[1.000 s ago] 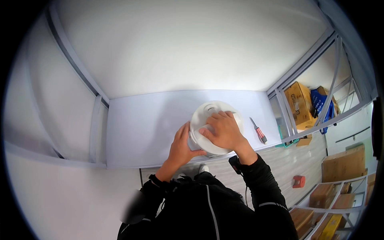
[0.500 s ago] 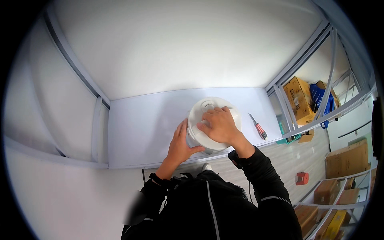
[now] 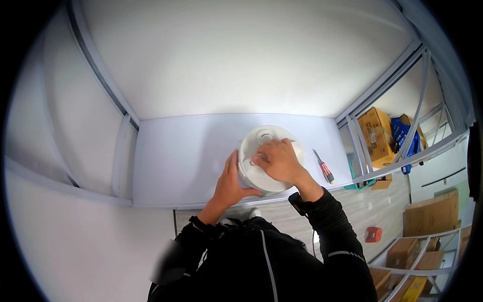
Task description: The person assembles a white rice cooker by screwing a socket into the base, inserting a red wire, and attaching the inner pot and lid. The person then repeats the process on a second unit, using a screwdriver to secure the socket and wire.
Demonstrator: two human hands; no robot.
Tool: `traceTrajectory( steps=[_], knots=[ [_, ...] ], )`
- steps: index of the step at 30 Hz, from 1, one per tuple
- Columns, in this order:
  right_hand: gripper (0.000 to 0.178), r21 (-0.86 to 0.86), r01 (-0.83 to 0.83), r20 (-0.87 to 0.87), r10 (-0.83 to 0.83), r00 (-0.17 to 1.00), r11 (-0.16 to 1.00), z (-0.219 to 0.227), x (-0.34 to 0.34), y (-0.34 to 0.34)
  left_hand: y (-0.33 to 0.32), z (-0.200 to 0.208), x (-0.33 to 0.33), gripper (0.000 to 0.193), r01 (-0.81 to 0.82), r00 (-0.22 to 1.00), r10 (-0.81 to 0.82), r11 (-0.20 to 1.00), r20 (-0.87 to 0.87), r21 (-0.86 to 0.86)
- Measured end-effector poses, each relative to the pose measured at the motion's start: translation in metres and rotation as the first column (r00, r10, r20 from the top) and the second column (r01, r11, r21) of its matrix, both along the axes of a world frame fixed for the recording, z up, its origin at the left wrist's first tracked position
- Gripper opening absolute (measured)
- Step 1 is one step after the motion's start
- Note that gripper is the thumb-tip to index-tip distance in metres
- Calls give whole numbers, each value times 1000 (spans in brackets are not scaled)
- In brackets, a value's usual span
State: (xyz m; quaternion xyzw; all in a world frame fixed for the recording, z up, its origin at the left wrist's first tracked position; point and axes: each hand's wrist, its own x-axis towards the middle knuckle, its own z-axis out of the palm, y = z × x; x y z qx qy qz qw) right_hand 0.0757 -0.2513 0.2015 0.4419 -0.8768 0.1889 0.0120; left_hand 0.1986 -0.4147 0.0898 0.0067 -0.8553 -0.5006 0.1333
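Observation:
A round white lidded container (image 3: 274,183) stands near the front edge of the white shelf board (image 3: 168,161). My left hand (image 3: 230,182) wraps round its left side, thumb along the near rim and fingers up the wall. On top of the lid, my right hand (image 3: 279,160) has its fingers curled over the raised middle part. That hand hides most of what it grips. Behind the fingers a small round feature shows in the lid. To the right of the container lies a red and black handled tool (image 3: 325,170) with a thin grey shaft, perhaps a screwdriver.
White panels and a metal frame (image 3: 359,146) enclose the board at the back and sides. Beyond the frame are cardboard boxes (image 3: 375,136), a blue bag (image 3: 402,133) and a teal basket (image 3: 366,184). A red stool (image 3: 373,234) stands on the floor near shelves with boxes.
My view has shifted a little. Both hands keep their places on the container, and the right hand's fingers have turned slightly over the lid.

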Motion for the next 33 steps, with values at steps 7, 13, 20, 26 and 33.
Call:
traceTrajectory(
  steps=[7, 13, 20, 26, 33],
  knots=[
    [29, -35, -23, 53, 25, 998, 999, 6, -1, 0, -2, -3, 3, 157, 0, 1000, 0, 1000, -11, 12],
    [31, -83, 30, 198, -13, 980, 996, 26, -8, 2, -4, -5, 2, 155, 12, 998, -13, 1000, -56, -12],
    [23, -247, 213, 587, -29, 809, 945, 32, -22, 17, -8, -13, 3, 136, 26, 994, -32, 998, -103, -54],
    [27, -479, 332, 719, 146, 680, 813, 33, -61, 54, -8, -9, 5, 123, 38, 994, -38, 999, -102, 6],
    [46, -532, 696, 837, 175, 519, 481, 24, -106, 112, -6, -4, 4, 121, 44, 992, -45, 999, -116, -16]
  ],
)
